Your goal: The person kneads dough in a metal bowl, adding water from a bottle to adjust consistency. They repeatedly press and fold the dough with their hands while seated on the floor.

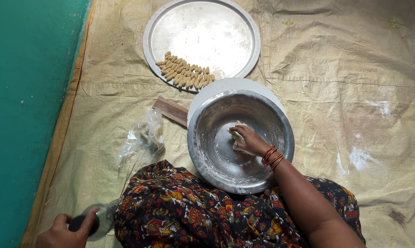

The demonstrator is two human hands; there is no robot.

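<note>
My right hand (250, 140) reaches into a steel bowl (207, 147) and presses on a pale lump of dough (237, 136) lying on the bowl's bottom; red bangles sit on that wrist. My left hand (66, 229) is at the lower left, closed around the dark cap of a clear bottle (103, 217) that rests on the mat beside my patterned garment (180, 211).
A round steel plate (226, 27) at the top holds rows of small shaped dough pieces (184, 71). A ridged wooden comb-like board (171, 110) and a crumpled clear plastic bag (141, 140) lie left of the bowl. A white lid (226, 85) sits under the bowl. Green floor (24, 92) borders the mat.
</note>
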